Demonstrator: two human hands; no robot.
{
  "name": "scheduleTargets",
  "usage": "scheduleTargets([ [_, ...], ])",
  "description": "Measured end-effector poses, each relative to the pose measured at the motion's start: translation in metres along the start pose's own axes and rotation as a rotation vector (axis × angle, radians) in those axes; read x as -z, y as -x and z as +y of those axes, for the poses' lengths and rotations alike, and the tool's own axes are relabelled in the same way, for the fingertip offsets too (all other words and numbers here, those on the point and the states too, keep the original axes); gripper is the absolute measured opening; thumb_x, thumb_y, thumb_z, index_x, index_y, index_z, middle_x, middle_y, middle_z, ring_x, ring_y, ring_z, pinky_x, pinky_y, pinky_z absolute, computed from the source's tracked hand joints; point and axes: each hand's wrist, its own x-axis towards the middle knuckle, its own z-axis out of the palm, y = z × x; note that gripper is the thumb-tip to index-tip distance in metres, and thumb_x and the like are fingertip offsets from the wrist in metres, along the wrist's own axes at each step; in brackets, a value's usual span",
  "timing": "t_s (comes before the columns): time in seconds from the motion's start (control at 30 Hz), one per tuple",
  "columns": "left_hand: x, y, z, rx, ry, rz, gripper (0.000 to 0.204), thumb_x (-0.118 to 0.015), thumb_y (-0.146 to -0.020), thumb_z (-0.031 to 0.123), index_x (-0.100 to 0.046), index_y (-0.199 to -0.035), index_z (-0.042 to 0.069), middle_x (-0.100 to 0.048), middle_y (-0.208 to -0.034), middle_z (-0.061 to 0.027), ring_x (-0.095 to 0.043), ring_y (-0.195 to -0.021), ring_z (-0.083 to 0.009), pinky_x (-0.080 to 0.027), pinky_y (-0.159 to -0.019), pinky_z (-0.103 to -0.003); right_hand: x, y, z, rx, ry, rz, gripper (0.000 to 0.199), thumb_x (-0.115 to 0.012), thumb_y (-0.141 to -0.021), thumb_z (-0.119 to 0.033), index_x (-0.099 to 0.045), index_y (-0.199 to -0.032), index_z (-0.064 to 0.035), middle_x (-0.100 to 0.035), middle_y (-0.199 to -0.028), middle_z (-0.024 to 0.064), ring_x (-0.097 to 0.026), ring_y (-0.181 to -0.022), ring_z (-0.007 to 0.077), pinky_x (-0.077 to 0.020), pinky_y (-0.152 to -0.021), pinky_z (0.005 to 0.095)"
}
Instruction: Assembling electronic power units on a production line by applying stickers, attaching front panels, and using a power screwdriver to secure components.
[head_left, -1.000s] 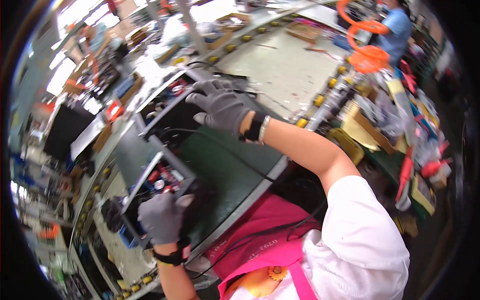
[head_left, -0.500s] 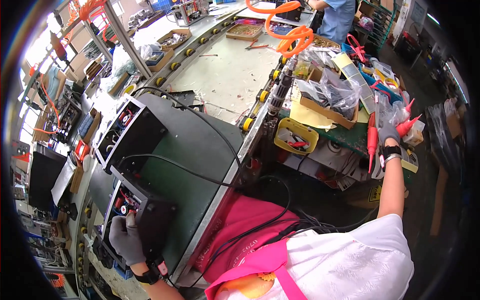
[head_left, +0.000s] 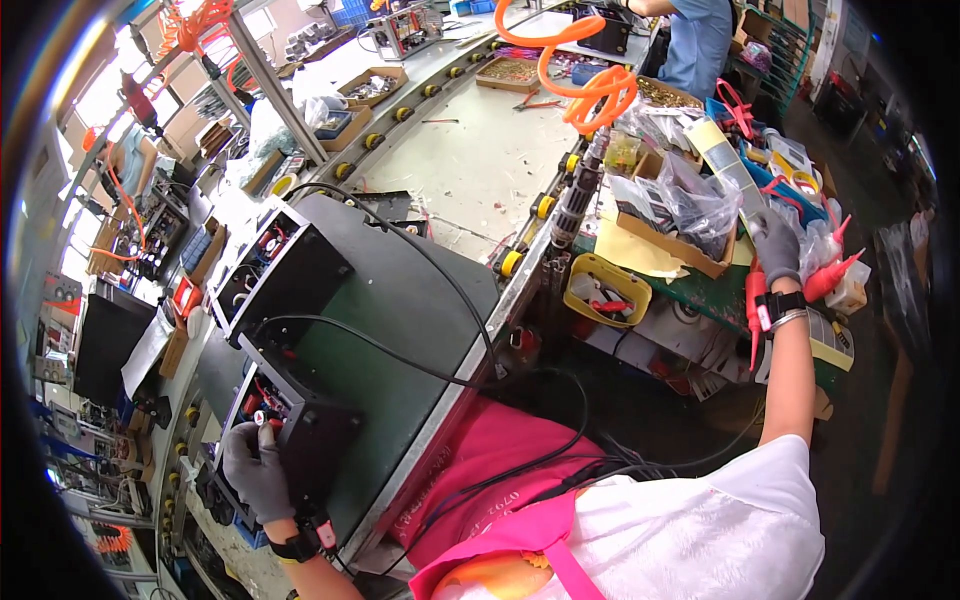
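Head view: crowded assembly line, grey-green worktop (head_left: 420, 300) | left hand (head_left: 257, 470), gloved, grip wrapped on near black box (head_left: 290, 420) at worktop edge | right hand (head_left: 776, 245) far off among bags, grip state cannot be told | risk: one-handed hold, box may tip; cable (head_left: 400, 350) may snag.
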Motion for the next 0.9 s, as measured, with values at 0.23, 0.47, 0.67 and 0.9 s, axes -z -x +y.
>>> scheduleTargets([
  [0.23, 0.000, 0.017, 0.032, -0.259, -0.207, 0.145, 0.022, -0.068, -0.082, 0.019, -0.059, -0.096, 0.004, -0.060, -0.085, -0.0108, -0.058, -0.077, -0.0301, -0.045, -0.069, -0.040, -0.057, -0.004, -0.140, 0.428, -0.396, -0.059, 0.035, -0.064, -0.082, -0.019, -0.060, -0.114, -0.0061, -0.066, -0.102, 0.0178, -0.064, -0.093, 0.0327, -0.0493, -0.082, 0.0384],
  [0.47, 0.014, 0.041, 0.048, -0.308, -0.153, 0.043, 0.024, -0.068, -0.081, 0.021, -0.059, -0.096, 0.006, -0.060, -0.086, -0.0109, -0.057, -0.078, -0.0299, -0.044, -0.070, -0.038, -0.083, -0.031, -0.134, 0.107, -0.301, -0.222, 0.037, -0.062, -0.084, -0.027, -0.060, -0.115, -0.0063, -0.064, -0.106, 0.0202, -0.060, -0.100, 0.0376, -0.0474, -0.087, 0.0400],
  [0.67, 0.014, 0.052, 0.045, -0.285, -0.127, 0.044, 0.021, -0.067, -0.080, 0.016, -0.058, -0.095, 0.003, -0.058, -0.085, -0.0110, -0.056, -0.077, -0.0291, -0.044, -0.069, -0.038, -0.077, -0.109, 0.001, -0.022, -0.293, 0.536, 0.029, -0.058, -0.086, -0.012, -0.060, -0.114, -0.0063, -0.065, -0.110, 0.0147, -0.063, -0.100, 0.0284, -0.0477, -0.087, 0.0351],
  [0.9, 0.001, 0.065, 0.055, -0.188, -0.155, 0.003, 0.022, -0.067, -0.078, 0.018, -0.058, -0.093, 0.005, -0.059, -0.084, -0.0104, -0.057, -0.079, -0.0302, -0.044, -0.071, -0.040, -0.109, -0.139, 0.097, -0.291, -0.140, -0.068, 0.049, -0.064, -0.080, -0.042, -0.058, -0.115, -0.0095, -0.062, -0.113, 0.0210, -0.056, -0.109, 0.0407, -0.0456, -0.087, 0.0450],
])
